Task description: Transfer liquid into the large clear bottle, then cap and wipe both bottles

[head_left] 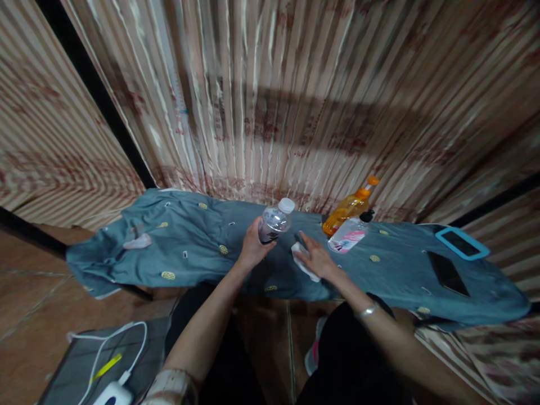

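Gripping a clear plastic bottle with a white cap (275, 220) in our left hand (252, 245), we are holding it just above the middle of the bench covered in blue-grey patterned cloth (189, 242). Our right hand (317, 259) is lying flat, fingers spread, pressing a white folded cloth (304, 264) beside it.

Dim, warm light | soft blur throughout — edges bowed, wide-angle warp

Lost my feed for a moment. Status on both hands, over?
Left hand gripping clear bottle, white cap on. Right hand flat on white cloth. Orange bottle and spray bottle close by the right hand.
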A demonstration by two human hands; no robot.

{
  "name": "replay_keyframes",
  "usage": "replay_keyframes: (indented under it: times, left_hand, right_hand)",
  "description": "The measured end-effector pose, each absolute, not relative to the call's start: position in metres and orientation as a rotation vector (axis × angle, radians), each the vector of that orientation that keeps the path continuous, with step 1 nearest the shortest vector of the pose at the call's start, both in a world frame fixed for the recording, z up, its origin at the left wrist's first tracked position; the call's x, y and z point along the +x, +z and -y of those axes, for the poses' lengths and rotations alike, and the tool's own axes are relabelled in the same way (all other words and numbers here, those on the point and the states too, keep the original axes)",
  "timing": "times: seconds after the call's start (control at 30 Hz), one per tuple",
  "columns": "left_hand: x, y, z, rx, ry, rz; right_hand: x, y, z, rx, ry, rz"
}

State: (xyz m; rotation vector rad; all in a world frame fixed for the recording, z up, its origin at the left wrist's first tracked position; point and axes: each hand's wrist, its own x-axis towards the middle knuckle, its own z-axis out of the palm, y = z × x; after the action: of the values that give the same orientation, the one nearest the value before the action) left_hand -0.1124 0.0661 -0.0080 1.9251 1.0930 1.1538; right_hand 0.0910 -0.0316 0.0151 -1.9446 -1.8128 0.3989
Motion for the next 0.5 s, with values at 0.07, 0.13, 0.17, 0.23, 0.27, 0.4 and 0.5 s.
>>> replay_keyframes:
  times: [0.07, 0.13, 0.17, 0.23, 0.27, 0.4, 0.5]
  left_hand:
    - [-0.113, -0.009, -0.067, 1.905, 1.159, -1.102]
    - [-0.114, -0.009, -0.066, 1.882, 1.171, -1.098]
    - [-0.114, -0.008, -0.066, 1.868, 1.173, -1.094]
    - [-0.114, -0.007, -0.063, 1.842, 1.164, -1.079]
    - [-0.113, -0.006, -0.062, 1.829, 1.151, -1.063]
    - [-0.106, -0.002, -0.055, 1.818, 1.092, -0.978]
    - [-0.102, -0.002, -0.056, 1.795, 1.103, -0.994]
  right_hand:
    - [0.084, -0.022, 0.051, -1.935, 0.391, 1.794]
    - [0.079, -0.044, 0.061, -1.909, 0.374, 1.745]
    - [0.078, -0.047, 0.061, -1.884, 0.375, 1.718]
    - [0.081, -0.041, 0.050, -1.816, 0.401, 1.664]
    - [0.084, -0.032, 0.039, -1.777, 0.418, 1.633]
    - [0.087, 0.020, -0.018, -1.623, 0.450, 1.509]
    - [0.065, 0.046, -0.041, -1.513, 0.475, 1.508]
